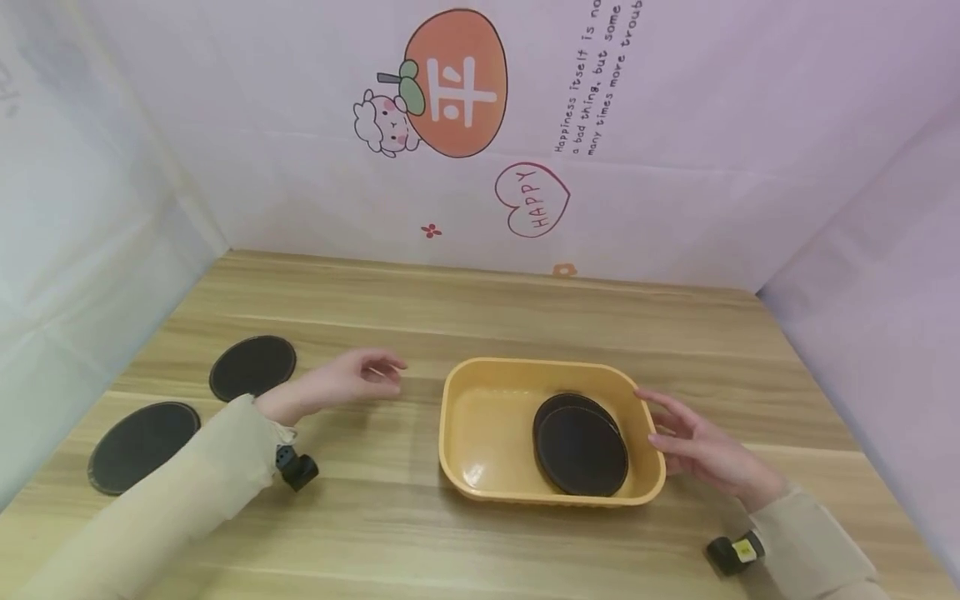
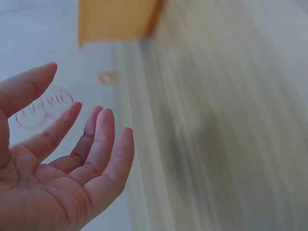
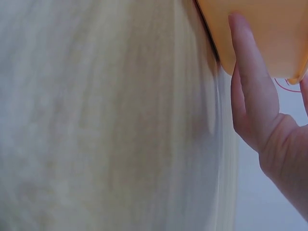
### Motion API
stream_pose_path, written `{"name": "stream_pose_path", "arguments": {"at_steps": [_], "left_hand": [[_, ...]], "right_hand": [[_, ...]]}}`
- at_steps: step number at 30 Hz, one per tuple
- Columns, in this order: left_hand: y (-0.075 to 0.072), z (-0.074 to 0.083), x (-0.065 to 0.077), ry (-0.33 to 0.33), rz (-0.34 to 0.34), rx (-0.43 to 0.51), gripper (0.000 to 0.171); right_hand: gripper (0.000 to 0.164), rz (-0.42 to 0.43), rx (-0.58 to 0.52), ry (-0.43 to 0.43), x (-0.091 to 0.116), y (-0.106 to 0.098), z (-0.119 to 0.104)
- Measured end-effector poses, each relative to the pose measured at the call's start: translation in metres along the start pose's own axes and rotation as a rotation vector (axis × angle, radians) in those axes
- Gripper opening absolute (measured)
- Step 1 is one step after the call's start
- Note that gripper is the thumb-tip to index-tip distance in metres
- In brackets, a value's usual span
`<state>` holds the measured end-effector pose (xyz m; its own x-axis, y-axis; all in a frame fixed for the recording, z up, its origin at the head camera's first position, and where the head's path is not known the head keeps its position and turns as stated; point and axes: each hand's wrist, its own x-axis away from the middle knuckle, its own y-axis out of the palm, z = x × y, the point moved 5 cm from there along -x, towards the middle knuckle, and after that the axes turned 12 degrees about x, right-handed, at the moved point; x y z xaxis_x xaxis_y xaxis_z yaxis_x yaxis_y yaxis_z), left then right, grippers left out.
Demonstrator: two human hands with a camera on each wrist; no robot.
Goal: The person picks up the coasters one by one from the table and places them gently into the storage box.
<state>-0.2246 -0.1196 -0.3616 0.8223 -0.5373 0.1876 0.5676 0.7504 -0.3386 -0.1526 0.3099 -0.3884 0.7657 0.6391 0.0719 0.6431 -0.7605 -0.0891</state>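
A yellow rectangular plastic bin (image 1: pixel 480 433) sits on the table in the head view. Inside it, toward the right end, two black oval discs (image 1: pixel 583 452) overlap. My right hand (image 1: pixel 701 450) is at the bin's right end, with fingertips and thumb at the rim; the right wrist view shows extended fingers (image 3: pixel 252 72) along the outer wall. Left of the bin, my left hand (image 1: pixel 360 377) hovers over the table with nothing in it. Its palm and loosely bent, spread fingers (image 2: pixel 101 144) show in the left wrist view.
Two more black ovals lie on the left side of the table, one farther back (image 1: pixel 253 367) and one nearer (image 1: pixel 142 446), partly overlapped by the left sleeve (image 1: pixel 187 492). A printed white cloth (image 1: pixel 300 183) hangs behind the wooden table (image 1: pixel 360 533), and pale sheets flank both sides.
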Motion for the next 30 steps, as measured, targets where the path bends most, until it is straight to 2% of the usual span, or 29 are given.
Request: {"name": "stream_pose_path", "arguments": {"at_steps": [4, 10, 17, 22, 30], "left_hand": [[-0.025, -0.015, 0.018, -0.034, 0.069, -0.06, 0.055], [-0.065, -0.027, 0.044, -0.065, 0.171, -0.177, 0.068], [-0.106, -0.047, 0.059, -0.085, 0.262, -0.344, 0.071], [-0.119, -0.063, 0.067, -0.147, 0.268, -0.466, 0.083], [-0.124, -0.075, 0.066, -0.23, 0.261, -0.488, 0.089]], "right_hand": [[0.06, -0.002, 0.0, -0.011, 0.0, 0.002, -0.002], [0.059, 0.007, 0.017, 0.022, 0.001, 0.002, 0.0], [0.059, 0.0, 0.004, -0.002, -0.001, 0.002, -0.001], [0.059, -0.004, 0.006, 0.007, -0.001, 0.003, 0.0], [0.059, -0.01, -0.011, -0.011, -0.001, 0.002, -0.001]]}}
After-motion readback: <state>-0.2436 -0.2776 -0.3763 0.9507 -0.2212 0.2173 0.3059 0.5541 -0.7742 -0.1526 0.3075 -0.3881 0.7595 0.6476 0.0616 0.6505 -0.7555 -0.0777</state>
